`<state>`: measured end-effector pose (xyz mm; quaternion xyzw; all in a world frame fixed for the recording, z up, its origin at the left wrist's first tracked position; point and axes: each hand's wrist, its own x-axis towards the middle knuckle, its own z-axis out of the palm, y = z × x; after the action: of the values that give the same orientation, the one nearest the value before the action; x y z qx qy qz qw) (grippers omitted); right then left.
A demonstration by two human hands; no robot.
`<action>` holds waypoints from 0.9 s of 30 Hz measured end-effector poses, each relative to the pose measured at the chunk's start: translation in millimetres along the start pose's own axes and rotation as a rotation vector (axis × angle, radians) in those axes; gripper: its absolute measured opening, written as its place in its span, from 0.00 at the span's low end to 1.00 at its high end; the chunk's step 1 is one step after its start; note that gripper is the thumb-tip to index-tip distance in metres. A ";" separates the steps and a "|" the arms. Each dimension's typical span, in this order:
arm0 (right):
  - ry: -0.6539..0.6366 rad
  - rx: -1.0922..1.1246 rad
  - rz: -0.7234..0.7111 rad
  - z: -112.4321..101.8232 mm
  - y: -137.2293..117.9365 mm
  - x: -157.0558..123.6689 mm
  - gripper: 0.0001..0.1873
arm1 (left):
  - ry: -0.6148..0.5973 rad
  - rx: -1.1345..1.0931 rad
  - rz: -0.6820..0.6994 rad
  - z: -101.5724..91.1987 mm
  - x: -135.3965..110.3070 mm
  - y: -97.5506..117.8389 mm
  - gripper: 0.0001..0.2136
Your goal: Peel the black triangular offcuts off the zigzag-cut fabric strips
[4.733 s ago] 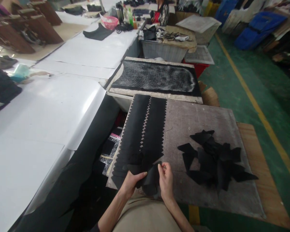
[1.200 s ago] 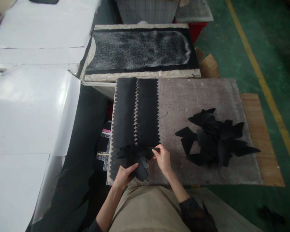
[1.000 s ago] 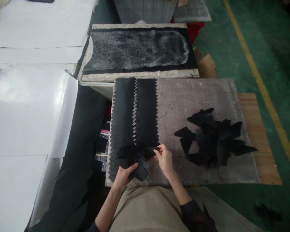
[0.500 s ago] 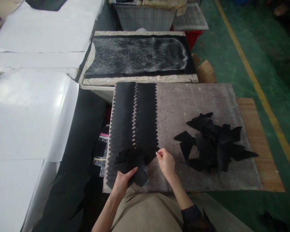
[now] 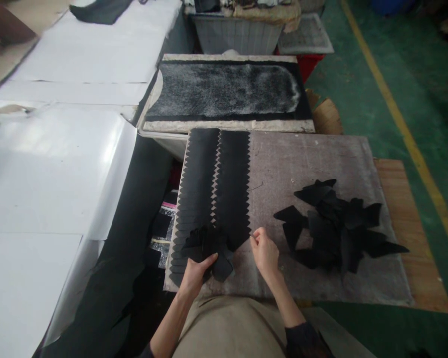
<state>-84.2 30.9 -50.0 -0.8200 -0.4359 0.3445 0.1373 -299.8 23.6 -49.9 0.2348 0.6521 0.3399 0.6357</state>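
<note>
My left hand (image 5: 196, 276) is closed around a loose bunch of black pointed pieces (image 5: 222, 266), thumb on top, over the near end of the left row. Two rows of overlapping black pieces, the left row (image 5: 199, 169) and the right row (image 5: 233, 179), lie on the greyish board (image 5: 276, 169), their pointed ends making zigzag edges. At the near right corner of the right row, my right hand (image 5: 265, 251) pinches the tip of a black piece with thumb and forefinger. Whether these pieces are leather or cloth I cannot tell.
A heap of black pieces (image 5: 328, 223) lies on the board's right side. Beyond stands another board with a dusty black sheet (image 5: 227, 89). White sheets (image 5: 52, 164) cover a table at left; a grey bin (image 5: 239, 35) stands behind. Plywood (image 5: 406, 214) juts out at right.
The whole view has shifted, so things appear farther right. My right hand stays at the right row's edge, and my left hand still grips the bunch.
</note>
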 end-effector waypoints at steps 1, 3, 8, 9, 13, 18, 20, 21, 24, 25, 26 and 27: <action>-0.014 0.046 -0.053 -1.5 -3.3 -7.5 0.09 | -0.006 -0.012 0.003 1.2 -2.4 2.6 0.34; -0.103 0.152 -0.189 -2.9 -12.6 -24.7 0.10 | -0.021 -0.032 0.014 3.6 -8.4 8.2 0.33; -0.178 0.042 -0.360 7.0 -35.5 -57.2 0.15 | -0.037 -0.046 0.042 10.2 -24.5 18.6 0.27; -0.159 0.006 -0.354 10.4 -37.7 -59.5 0.15 | -0.032 -0.048 0.052 11.3 -27.0 19.1 0.26; -0.242 0.071 -0.286 21.1 -36.7 -58.3 0.12 | -0.043 -0.073 0.023 12.7 -33.1 16.5 0.24; -0.449 0.571 -0.128 25.3 -25.3 -52.1 0.11 | -0.031 -0.137 -0.041 8.6 -37.1 18.8 0.25; -0.501 0.770 -0.037 25.1 -21.8 -51.5 0.12 | 0.035 -0.154 -0.057 3.5 -39.1 23.0 0.27; -0.510 0.851 0.007 24.8 -20.6 -51.4 0.13 | 0.078 -0.165 -0.064 -0.6 -40.1 25.1 0.27; -0.478 1.006 0.116 24.4 -18.7 -50.1 0.17 | 0.207 -0.160 -0.101 -18.7 -42.5 29.9 0.29; -0.455 1.036 0.139 25.1 -18.2 -48.9 0.19 | 0.231 -0.155 -0.108 -25.7 -43.2 30.8 0.29; -0.437 1.060 0.156 26.5 -17.4 -47.3 0.21 | 0.245 -0.155 -0.112 -32.5 -43.8 31.4 0.29; -0.427 1.078 0.170 28.8 -16.2 -45.4 0.22 | 0.254 -0.159 -0.116 -38.6 -44.5 31.8 0.29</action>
<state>-131.3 1.5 -42.2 -0.5790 -0.1499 0.6850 0.4160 -338.4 6.1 2.0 0.1007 0.7108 0.3800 0.5832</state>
